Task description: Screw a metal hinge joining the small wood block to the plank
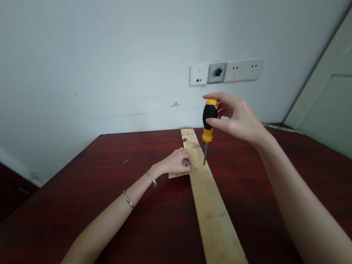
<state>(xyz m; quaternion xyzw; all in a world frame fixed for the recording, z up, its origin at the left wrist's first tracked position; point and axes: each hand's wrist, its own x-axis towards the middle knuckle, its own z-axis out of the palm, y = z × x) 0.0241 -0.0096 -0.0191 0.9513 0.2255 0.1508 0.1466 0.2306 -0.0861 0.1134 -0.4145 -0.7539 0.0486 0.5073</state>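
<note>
As a person works with bare hands at a desk (pixel 144 245) pushed up against a pale wall (pixel 61 77), the right grip (pixel 240 115) holds a yellow-and-black screwdriver (pixel 210 115) by its handle, thumb on the near side and one finger stretched over the butt end. The metal shaft (pixel 206 150) points down, slightly tilted, its tip over a long wooden board (pixel 215 212); whether tip and wood touch cannot be told.

The left grip (pixel 177 161) curls low at the board's left edge. A small silvery item (pixel 185 162) shows at its fingers, a ring or a piece of hardware, and whether anything is pinched there is unclear. Under that wrist juts a shorter wood piece (pixel 177 175), set crosswise to the board. Farther left, a thin metal fastener (pixel 125 161) lies loose on the dark red surface.

The step in hand appears to be lining up the tool, with driving apparently not yet under way. The next move seems to call for a firmer hold on the handle, a straighter shaft and a left side that steadies the wood, fingers clear of the tip.

Beyond, wall sockets (pixel 243 71) sit above the desk, and a panelled door (pixel 342 83) stands at right.
</note>
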